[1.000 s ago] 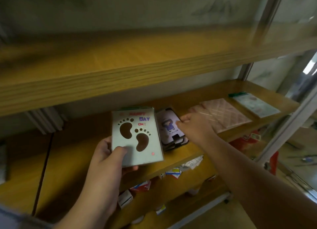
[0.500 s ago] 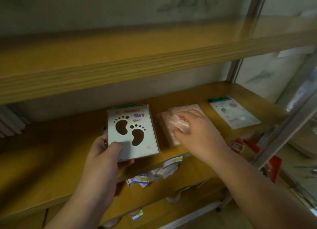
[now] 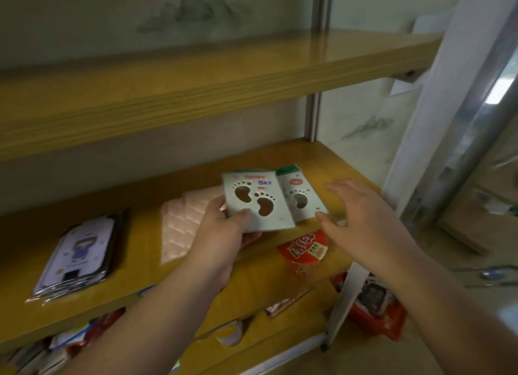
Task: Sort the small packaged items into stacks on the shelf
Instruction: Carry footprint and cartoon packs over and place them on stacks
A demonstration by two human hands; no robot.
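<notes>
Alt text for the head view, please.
A left hand grips a footprint packet above a matching packet on a wooden shelf; the open right hand hovers beside it. Pink quilted packets lie left.

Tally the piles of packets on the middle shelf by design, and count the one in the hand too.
Footprint packets: 2, one gripped in the left hand at, one lying on the shelf at
Pink quilted pile: 1
Cartoon-figure pile: 1
Total: 4
How many packets each pile holds cannot be told.
</notes>
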